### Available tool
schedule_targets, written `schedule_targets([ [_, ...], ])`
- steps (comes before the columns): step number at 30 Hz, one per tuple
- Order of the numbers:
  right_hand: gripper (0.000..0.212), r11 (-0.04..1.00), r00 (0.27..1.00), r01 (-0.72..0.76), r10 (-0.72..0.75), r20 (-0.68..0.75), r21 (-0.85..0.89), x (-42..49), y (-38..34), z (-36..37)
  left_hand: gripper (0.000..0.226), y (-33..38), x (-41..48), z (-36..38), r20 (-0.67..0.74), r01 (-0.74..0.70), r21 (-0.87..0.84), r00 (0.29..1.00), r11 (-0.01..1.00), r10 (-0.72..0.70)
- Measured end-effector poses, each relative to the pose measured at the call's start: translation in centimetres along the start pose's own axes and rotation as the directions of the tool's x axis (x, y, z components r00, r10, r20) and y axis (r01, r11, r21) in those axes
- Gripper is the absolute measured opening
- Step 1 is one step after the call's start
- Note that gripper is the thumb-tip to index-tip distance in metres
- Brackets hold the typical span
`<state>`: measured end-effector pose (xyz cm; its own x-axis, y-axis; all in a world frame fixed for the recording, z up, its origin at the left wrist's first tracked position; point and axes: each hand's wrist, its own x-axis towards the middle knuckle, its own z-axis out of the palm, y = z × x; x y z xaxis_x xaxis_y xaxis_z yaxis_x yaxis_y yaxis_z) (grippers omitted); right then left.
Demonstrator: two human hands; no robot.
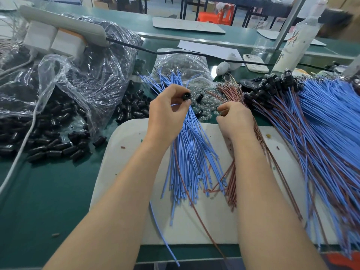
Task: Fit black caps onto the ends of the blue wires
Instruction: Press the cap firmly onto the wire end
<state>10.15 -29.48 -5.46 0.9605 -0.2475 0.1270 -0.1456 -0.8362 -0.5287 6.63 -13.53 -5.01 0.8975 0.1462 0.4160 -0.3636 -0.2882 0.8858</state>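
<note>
Left hand (167, 112): thumb and fingertips pinch one black cap (185, 95), end face turned up, probably ready to take a wire.
Right hand (234, 119): fingers curled near the brown wires (231, 182); can't tell if they hold anything, detail too small.
Blue wires (191, 152): uncapped bundle fanned on the white mat (124, 145), directly under the left hand, ends in easy reach.
Spare caps (48, 141): heaped left of the mat, on the cap-hand side.
Capped bundle (321, 117): far right, apart from undone stock.

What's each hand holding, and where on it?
Left hand pinches a black cap by its sides. Right hand: curled fingers, hold cannot be told.
</note>
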Motion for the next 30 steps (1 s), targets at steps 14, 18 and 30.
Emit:
schedule_targets([
  [14, 0.031, 0.996, 0.996, 0.084, -0.084, -0.009, 0.011, -0.2, -0.3, 0.8, 0.013, 0.0, 0.0, 0.1, 0.004, -0.006, 0.014, 1.000, 1.000, 0.006],
  [18, 0.033, 0.985, 0.985, 0.171, -0.171, 0.002, -0.013, -0.5, -0.6, 1.0, 0.014, -0.1, 0.0, 0.1, -0.004, -0.004, 0.003, 1.000, 1.000, 0.004],
  [30, 0.010, 0.978, 0.971, 0.162, -0.135, -0.197, 0.128, -1.0, -1.2, 0.9, 0.012, -0.3, -0.1, -0.1, 0.008, 0.000, -0.033, 1.000, 0.999, 0.000],
])
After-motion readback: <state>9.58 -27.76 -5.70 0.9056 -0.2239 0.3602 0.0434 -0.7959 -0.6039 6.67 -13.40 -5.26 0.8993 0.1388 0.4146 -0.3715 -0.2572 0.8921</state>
